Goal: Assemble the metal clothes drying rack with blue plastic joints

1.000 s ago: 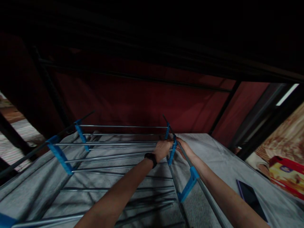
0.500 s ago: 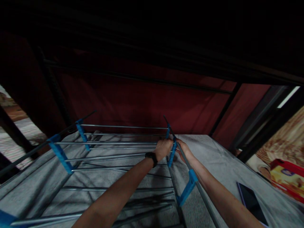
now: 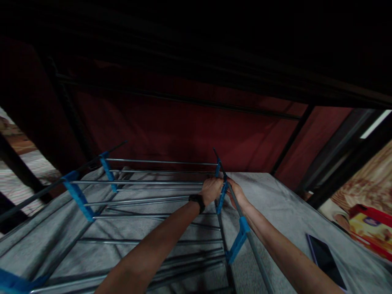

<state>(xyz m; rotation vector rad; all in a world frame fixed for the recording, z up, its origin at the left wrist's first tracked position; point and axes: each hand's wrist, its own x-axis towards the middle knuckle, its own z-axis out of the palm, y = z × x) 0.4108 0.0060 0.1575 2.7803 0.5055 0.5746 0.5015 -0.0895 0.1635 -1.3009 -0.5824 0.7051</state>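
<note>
A metal rack (image 3: 147, 202) of grey rods and blue plastic connectors lies on a grey bed sheet (image 3: 275, 204). My left hand (image 3: 210, 190), with a black watch on the wrist, is closed around a rod end beside a blue connector (image 3: 221, 198) on the rack's right side rail. My right hand (image 3: 235, 192) grips that same joint from the other side, fingers wrapped around the rail. Another blue connector (image 3: 237, 241) sits on the rail nearer to me.
A dark phone (image 3: 325, 260) lies on the sheet at lower right. A red and yellow box (image 3: 370, 228) sits past the bed's right edge. A dark red wall and a black bunk frame (image 3: 290, 134) close in behind and overhead.
The rack's right rail has shifted slightly left and tilted as both hands keep their grip at the joint. The view drifts slightly.
</note>
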